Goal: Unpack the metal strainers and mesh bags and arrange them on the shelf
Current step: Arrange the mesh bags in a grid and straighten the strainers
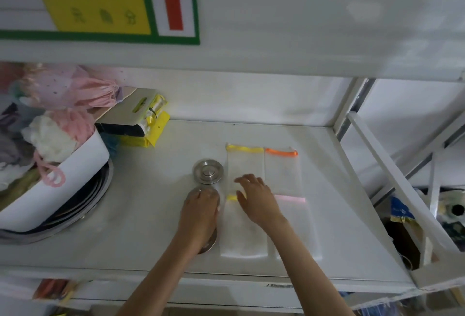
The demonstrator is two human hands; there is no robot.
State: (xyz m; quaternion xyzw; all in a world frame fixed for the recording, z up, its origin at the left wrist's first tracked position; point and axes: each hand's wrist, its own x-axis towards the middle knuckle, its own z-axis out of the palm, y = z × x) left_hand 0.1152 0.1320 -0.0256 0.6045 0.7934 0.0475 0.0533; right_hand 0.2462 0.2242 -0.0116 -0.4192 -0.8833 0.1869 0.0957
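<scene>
A metal strainer (204, 196) is covered by the left hand (201, 211) at 6 o'clock of the upright strainer (207, 171); whether it is gripped cannot be told. The right hand (254, 200), fingers spread and empty, is laid on the yellow-trimmed mesh bags (244, 164). The strainer should be aligned squarely beside the bags on the shelf (141, 205).

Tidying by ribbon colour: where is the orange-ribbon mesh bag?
On the shelf, back row right, the orange-ribbon mesh bag lies beside the yellow-ribbon bag, behind the pink-ribbon bag.
</scene>
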